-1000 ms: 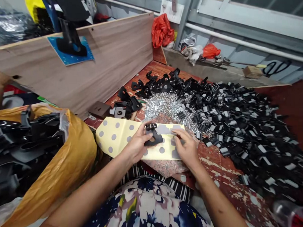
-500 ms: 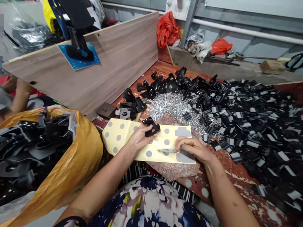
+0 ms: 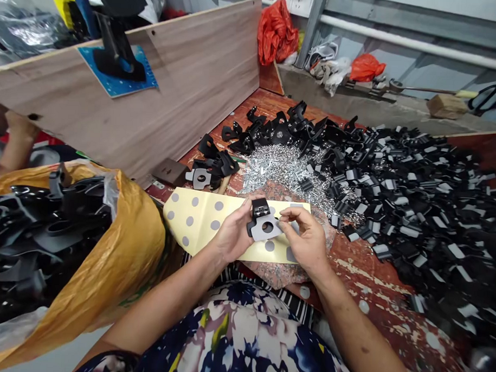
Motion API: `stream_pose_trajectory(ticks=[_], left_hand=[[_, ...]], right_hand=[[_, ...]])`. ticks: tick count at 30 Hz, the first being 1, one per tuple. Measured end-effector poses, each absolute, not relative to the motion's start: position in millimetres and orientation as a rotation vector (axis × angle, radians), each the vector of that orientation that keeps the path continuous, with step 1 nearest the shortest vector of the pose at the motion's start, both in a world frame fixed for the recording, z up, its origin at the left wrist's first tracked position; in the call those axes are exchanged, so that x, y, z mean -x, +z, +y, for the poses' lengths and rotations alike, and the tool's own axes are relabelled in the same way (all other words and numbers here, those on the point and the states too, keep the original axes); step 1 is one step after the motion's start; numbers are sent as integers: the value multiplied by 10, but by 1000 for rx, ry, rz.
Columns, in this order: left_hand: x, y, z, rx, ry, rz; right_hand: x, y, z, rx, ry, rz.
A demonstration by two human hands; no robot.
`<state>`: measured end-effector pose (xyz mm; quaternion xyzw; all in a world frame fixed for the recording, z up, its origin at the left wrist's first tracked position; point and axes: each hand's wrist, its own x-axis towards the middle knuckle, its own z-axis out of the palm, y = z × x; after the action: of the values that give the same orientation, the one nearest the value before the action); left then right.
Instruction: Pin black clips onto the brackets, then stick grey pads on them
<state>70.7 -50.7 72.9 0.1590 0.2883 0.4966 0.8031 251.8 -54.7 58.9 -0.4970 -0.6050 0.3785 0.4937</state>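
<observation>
My left hand (image 3: 235, 231) is closed on a black bracket (image 3: 260, 207), which it holds above a yellow sheet (image 3: 204, 220) with grey dots. A flat grey pad (image 3: 259, 230) with a round hole lies against the bracket's lower face. My right hand (image 3: 305, 237) pinches the right end of this pad between thumb and fingers. Under the sheet, part of a speckled stone slab (image 3: 279, 275) shows. Beyond the sheet's left part, another grey pad (image 3: 200, 178) rests on black pieces.
Small metal screws (image 3: 279, 164) are heaped behind the sheet. Black parts (image 3: 426, 214) cover the right side. An orange-yellow sack (image 3: 138, 225) of black pieces stands at left, below a wooden board (image 3: 186, 81). Another person's arm (image 3: 17, 142) shows at far left.
My right hand has moved left with the grey pad, bringing it against the bracket. The bracket has turned in my left hand. The view has shifted slightly.
</observation>
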Motion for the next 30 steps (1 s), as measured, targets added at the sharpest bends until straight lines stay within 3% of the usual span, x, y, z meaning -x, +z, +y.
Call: stream_pose_trajectory(ticks=[16,26,30], left_hand=[[-722,653,-520,-316,1068,546],[-726,655,-559,-370,1063,564],[-848,613,-630,-534,1222,716]], right_hand=[[-2426,510,-573,1239,797,-1509],[-2382,602,-636,1242,561,-1698],[-2339,535,-702,1157,299,-1889]])
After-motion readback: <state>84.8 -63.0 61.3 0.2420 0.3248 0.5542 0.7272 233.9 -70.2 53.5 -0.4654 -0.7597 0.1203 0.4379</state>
